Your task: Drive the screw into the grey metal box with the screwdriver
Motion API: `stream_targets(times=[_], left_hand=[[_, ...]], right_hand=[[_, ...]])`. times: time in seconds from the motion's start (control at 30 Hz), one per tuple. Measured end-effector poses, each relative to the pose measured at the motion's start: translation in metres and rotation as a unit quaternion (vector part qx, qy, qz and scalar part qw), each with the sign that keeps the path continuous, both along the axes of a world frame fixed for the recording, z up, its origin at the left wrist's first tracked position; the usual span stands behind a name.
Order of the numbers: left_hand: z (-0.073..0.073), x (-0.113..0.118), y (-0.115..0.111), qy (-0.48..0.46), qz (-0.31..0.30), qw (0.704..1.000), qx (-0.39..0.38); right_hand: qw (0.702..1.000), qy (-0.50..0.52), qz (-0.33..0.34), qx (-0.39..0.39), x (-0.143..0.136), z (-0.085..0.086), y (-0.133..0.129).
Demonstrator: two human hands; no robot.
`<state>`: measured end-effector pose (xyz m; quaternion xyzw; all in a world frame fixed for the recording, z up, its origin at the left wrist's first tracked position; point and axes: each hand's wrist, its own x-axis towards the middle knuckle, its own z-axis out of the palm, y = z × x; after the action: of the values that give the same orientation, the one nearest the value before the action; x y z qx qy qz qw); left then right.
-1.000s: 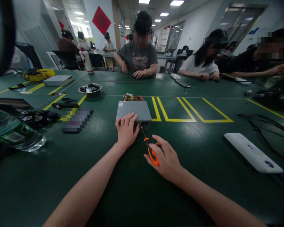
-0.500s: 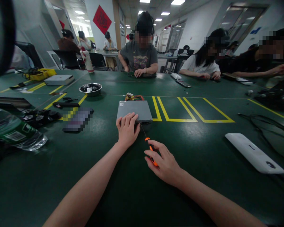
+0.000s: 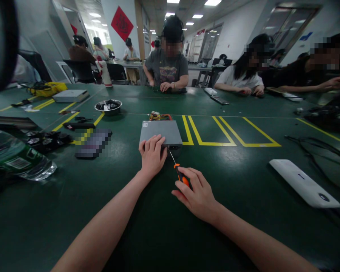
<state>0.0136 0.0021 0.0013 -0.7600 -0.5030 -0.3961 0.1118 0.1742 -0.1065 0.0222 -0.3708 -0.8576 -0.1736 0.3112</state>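
A grey metal computer power supply (image 3: 166, 130) lies flat on the green table, its bundle of coloured wires (image 3: 160, 116) coming out at the far side. My left hand (image 3: 153, 155) grips the near left part of the box, fingers over the top and thumb at the front face. In my right hand (image 3: 197, 192) is a screwdriver (image 3: 182, 177) with an orange and black handle, held by the fingers. Its thin shaft points up and left to the box's near face beside my left thumb. The exact contact at the tip is too small to make out.
A metal bowl (image 3: 108, 107) of small dark parts stands beyond on the left. Nearer are a phone (image 3: 93, 143) and a plastic bottle (image 3: 17, 156). At right lie a white device (image 3: 304, 183) and black cables (image 3: 320, 147). Co-workers sit across the table.
The fingers of my right hand have shifted and turned slightly on the screwdriver's handle. My left hand and the power supply keep their places.
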Motion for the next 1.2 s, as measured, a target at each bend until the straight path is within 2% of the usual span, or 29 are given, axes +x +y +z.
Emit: stream_targets(times=[0.1, 0.3, 0.53, 0.73, 0.97, 1.1, 1.2], left_hand=[[0.000, 0.000, 0.000, -0.003, -0.001, 1.000, -0.005], [0.001, 0.000, -0.001, -0.001, 0.000, 1.000, -0.012], [0.001, 0.000, -0.001, -0.003, -0.004, 1.000, -0.010], [0.001, 0.000, -0.001, -0.009, -0.008, 1.000, -0.009], [0.002, -0.002, 0.000, 0.002, -0.012, 1.000, -0.010], [0.002, -0.004, 0.001, 0.009, -0.015, 1.000, -0.009], [0.002, -0.005, 0.001, 0.009, -0.017, 1.000, -0.008]], right_hand=[[1.000, 0.004, -0.009, 0.010, 0.002, -0.004, 0.000], [0.998, -0.010, 0.054, 0.002, 0.002, -0.012, 0.002], [0.999, -0.004, 0.016, 0.038, 0.002, -0.007, 0.002], [0.997, -0.027, 0.066, 0.004, 0.003, -0.011, 0.003], [0.997, -0.048, 0.036, 0.055, 0.001, -0.002, 0.006], [0.990, -0.097, 0.080, 0.063, -0.003, 0.003, 0.005], [0.989, -0.097, 0.102, 0.052, -0.008, 0.001, 0.008]])
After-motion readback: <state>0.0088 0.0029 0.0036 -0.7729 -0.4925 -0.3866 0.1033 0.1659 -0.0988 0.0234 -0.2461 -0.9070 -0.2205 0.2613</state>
